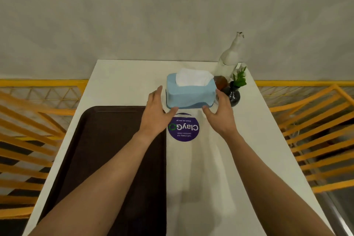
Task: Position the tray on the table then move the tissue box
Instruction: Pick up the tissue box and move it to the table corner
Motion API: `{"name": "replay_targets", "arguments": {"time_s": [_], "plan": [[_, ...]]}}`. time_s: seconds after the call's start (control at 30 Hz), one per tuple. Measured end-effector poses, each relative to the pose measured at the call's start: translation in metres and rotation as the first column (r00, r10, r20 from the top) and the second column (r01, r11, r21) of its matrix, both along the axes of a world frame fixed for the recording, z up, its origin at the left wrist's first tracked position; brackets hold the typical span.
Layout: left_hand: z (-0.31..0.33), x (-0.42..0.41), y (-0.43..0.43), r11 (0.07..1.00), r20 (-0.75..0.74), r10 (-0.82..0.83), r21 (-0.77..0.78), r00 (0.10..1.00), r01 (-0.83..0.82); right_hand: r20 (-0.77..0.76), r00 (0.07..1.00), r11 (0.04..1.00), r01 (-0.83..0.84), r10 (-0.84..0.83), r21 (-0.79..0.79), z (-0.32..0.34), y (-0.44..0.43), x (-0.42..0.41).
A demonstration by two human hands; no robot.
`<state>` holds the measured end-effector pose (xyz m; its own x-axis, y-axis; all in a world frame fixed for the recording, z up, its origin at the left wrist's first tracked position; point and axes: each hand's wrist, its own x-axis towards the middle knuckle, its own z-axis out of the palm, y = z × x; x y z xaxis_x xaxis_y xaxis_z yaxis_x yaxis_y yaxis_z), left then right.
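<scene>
White table fills the room's middle, and the dark brown tray is already lying flat on its near left half, nothing in it. So the tray step looks done, and it's the box's turn. The blue tissue box sits toward the far side, right of centre, a white tissue puffing out of its top slot. Left hand spread wide at the box's left end, thumb at the near bottom corner; right hand just as open at the right end, fingers against that side. Neither has closed on it yet. Next, I'd say, squeeze in from both ends and lift clear, minding the small dark vase with its green sprig and the pale bottle crowded just right.
</scene>
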<state>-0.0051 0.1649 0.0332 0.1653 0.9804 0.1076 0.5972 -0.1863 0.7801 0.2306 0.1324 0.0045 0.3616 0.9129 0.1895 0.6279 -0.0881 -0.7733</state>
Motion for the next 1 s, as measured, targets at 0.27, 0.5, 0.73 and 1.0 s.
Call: {"name": "replay_targets", "arguments": {"time_s": [0.27,0.5,0.73,1.0], "plan": [[-0.016,0.048,0.044,0.985,0.081,0.085,-0.154,0.993,-0.072,-0.019,0.996,0.995,-0.089,0.090,0.055,-0.015,0.035,0.027],[-0.030,0.057,0.067,0.991,0.230,0.031,-0.133,0.973,0.000,-0.149,0.978,0.989,-0.149,0.144,-0.023,-0.030,0.045,0.033],[-0.025,0.041,0.070,0.989,0.247,0.117,-0.122,0.962,-0.089,-0.198,0.977,0.996,-0.074,0.081,0.045,-0.024,0.052,0.006],[-0.011,-0.012,0.078,0.993,0.232,0.109,-0.058,0.967,-0.098,-0.244,0.966,0.992,-0.061,0.086,0.108,-0.010,0.053,-0.042]]}}
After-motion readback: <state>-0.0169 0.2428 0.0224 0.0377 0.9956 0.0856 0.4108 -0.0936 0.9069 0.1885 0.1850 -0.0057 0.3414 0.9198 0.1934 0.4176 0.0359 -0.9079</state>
